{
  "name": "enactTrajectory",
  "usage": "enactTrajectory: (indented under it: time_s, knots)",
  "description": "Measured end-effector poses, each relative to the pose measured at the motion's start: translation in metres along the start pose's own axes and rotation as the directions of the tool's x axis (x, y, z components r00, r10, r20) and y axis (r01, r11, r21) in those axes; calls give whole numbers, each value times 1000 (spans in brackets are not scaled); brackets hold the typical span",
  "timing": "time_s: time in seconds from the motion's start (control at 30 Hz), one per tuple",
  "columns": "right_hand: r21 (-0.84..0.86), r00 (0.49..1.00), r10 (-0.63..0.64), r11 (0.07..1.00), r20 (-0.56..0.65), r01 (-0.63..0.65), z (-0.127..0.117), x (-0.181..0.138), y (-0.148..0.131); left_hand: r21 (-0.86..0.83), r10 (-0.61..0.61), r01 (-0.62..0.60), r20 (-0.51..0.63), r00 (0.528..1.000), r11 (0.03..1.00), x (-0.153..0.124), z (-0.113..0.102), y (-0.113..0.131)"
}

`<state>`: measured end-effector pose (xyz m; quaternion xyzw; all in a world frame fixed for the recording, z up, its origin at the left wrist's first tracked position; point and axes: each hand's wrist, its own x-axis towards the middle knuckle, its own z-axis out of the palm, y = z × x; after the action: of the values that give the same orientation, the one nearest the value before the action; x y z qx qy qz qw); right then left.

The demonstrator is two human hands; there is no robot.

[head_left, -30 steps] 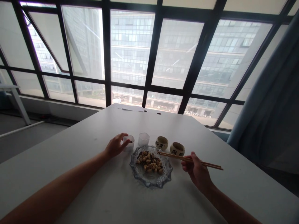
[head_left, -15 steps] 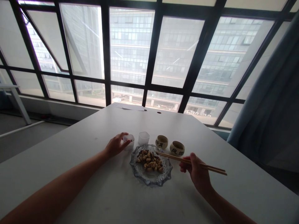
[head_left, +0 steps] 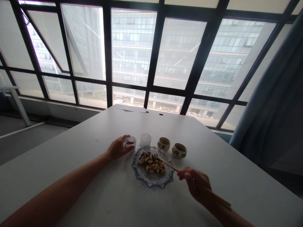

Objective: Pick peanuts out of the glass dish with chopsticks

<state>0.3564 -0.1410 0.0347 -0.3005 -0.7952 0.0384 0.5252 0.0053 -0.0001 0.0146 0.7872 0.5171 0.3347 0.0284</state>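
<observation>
Right hand holds slim brown chopsticks.

Black-framed windows span the far side, a multistorey building beyond them, with a blue curtain hanging at right and a white desk at left.

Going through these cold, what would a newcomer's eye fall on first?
Probably the scalloped glass dish of what look like peanuts, low in the centre, with chopsticks angled over it from the right hand. Next, the left hand around a plastic cup beyond the dish's left side. Bright windows fill the background.
</observation>
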Motion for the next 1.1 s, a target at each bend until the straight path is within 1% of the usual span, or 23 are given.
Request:
enactTrajectory:
  time_s: [0.03, 0.07, 0.1, 0.13, 0.2, 0.23, 0.27, 0.33, 0.37, 0.47, 0.53, 0.57, 0.63, 0.7, 0.77, 0.8, 0.83, 0.9, 0.97, 1.0, 1.07, 1.1]
  knots:
    - [58, 989, 129, 990, -77, -125, 2, -2, 1, -2, 2, -2, -15, 1000, 1000, 0, 0, 0]
    - [129, 954, 258, 962, -151, -239, 4, -2, 2, -4, 11, -11, -34, 999, 1000, -1, 0, 0]
    - [204, 905, 370, 922, -209, -330, 6, -3, 3, -4, 26, -26, -53, 998, 1000, -1, 0, 1]
    - [276, 855, 458, 878, -244, -392, 7, -3, 4, -5, 44, -45, -73, 996, 999, -1, 0, 1]
    - [384, 777, 575, 798, -256, -464, 8, -1, 5, -11, 82, -84, -113, 990, 996, -1, 0, 1]
    - [417, 756, 605, 772, -251, -479, 8, 1, 5, -17, 98, -101, -130, 987, 995, -1, 0, 1]
    - [435, 747, 618, 759, -246, -485, 8, 3, 5, -24, 109, -114, -142, 984, 993, -1, 0, 1]
    - [436, 763, 598, 771, -245, -464, 9, 11, 2, -37, 127, -134, -148, 981, 990, -1, 0, 1]
    - [424, 784, 568, 792, -251, -438, 10, 17, 0, -42, 135, -142, -145, 980, 989, -1, 1, 1]
    - [357, 868, 432, 873, -245, -333, 20, 41, -8, -48, 149, -156, -128, 980, 987, -1, 1, 2]
    - [310, 929, 324, 914, -176, -261, 32, 60, -12, -46, 151, -157, -124, 981, 986, -1, 1, 2]
    - [292, 951, 278, 928, -133, -230, 40, 69, -13, -46, 153, -159, -124, 980, 986, -1, 1, 3]
    - [253, 970, 226, 947, -93, -197, 57, 86, -12, -48, 159, -166, -132, 978, 985, -1, 0, 3]
    - [207, 978, 207, 957, -5, -202, 74, 99, -9, -51, 168, -177, -144, 975, 983, -1, -1, 4]
    - [155, 973, 210, 963, 93, -222, 86, 107, -3, -52, 175, -185, -150, 973, 981, -1, -1, 5]
    - [141, 969, 216, 962, 118, -232, 88, 109, -1, -52, 176, -185, -149, 973, 981, -2, -1, 5]
    - [142, 965, 232, 958, 119, -248, 88, 110, 1, -52, 173, -183, -147, 974, 982, -2, -1, 6]
    - [189, 956, 286, 937, 67, -294, 77, 110, 3, -50, 159, -167, -138, 978, 985, -1, -1, 5]
    - [249, 933, 361, 903, 5, -350, 56, 108, 0, -49, 137, -143, -119, 983, 988, -1, 0, 5]
    - [245, 924, 382, 896, -2, -370, 44, 107, -3, -49, 126, -131, -107, 986, 990, -1, 0, 5]
    - [192, 919, 393, 902, 5, -387, 17, 104, -10, -53, 106, -111, -83, 991, 992, -1, 0, 5]
    - [158, 921, 387, 908, 35, -387, 5, 103, -15, -55, 97, -101, -75, 993, 993, -1, 0, 5]
